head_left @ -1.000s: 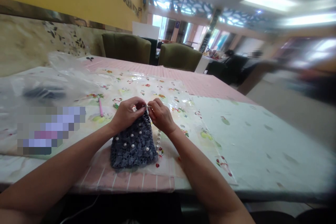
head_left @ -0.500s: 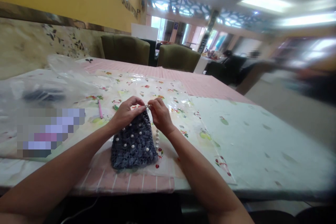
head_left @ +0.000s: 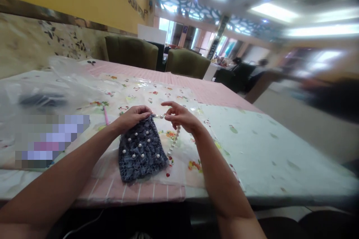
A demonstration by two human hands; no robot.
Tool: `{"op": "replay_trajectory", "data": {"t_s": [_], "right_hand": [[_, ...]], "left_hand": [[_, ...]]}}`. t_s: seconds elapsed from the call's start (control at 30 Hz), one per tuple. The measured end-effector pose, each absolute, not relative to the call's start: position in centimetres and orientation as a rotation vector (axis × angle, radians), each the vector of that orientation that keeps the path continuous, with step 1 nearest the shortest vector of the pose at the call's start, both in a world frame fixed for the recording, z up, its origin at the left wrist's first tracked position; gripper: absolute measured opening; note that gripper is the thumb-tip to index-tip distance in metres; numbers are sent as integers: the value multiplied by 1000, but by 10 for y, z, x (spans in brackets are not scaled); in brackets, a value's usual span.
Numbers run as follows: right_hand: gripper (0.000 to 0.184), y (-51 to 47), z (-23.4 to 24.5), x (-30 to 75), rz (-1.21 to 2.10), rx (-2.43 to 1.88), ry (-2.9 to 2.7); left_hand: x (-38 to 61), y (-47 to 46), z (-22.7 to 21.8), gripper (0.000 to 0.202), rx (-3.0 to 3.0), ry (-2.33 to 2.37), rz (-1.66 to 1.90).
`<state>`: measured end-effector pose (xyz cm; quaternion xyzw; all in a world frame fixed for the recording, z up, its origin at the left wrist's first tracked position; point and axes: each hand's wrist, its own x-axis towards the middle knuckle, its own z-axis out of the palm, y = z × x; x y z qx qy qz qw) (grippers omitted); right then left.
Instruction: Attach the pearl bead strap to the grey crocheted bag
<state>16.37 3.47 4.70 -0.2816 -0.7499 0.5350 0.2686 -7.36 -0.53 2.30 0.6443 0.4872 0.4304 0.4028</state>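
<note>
A dark grey-blue crocheted bag [head_left: 141, 151] dotted with white pearl beads lies on the table in front of me. My left hand [head_left: 134, 116] is closed on its upper edge, thumb and fingers pinching the top corner. From that corner a pearl bead strand [head_left: 174, 142] runs to my right hand [head_left: 179, 116] and then hangs down beside the bag. Thumb and fingertips of my right hand pinch the strand near its bag end, while the index finger stretches out above it.
A pink pen-like stick [head_left: 106, 115] lies left of the bag. Clear plastic bags [head_left: 75, 80], one with something dark inside, and a blurred-out package [head_left: 56, 138] are at the left. Black-handled scissors [head_left: 91, 62] lie farther back. Green chairs [head_left: 187, 63] stand beyond the table.
My right hand has moved right, away from the bag's corner, drawing the strand out sideways. Its index finger has lifted. The left hand keeps its hold on the bag.
</note>
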Motion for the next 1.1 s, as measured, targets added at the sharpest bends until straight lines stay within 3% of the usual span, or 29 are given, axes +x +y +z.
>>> {"op": "replay_trajectory", "data": {"t_s": [0.13, 0.23, 0.4, 0.6, 0.8, 1.1], "right_hand": [[47, 44, 71, 182, 1585, -951, -2205], [10, 51, 89, 182, 1471, -1123, -2324], [24, 49, 132, 162, 1273, -1055, -2151], [9, 47, 179, 149, 930, -1111, -2247], [4, 64, 193, 158, 494, -1252, -2463], [4, 60, 185, 152, 747, -1055, -2466]], "left_hand": [[-80, -1, 25, 31, 1521, 1239, 1259], [-83, 0, 26, 35, 1456, 1228, 1353], [-82, 0, 26, 43, 1397, 1089, 1344], [-95, 14, 7, 46, 1245, 1100, 1438], [-101, 28, -18, 46, 1244, 1265, 1422], [-89, 8, 3, 66, 1582, 966, 1303]]}}
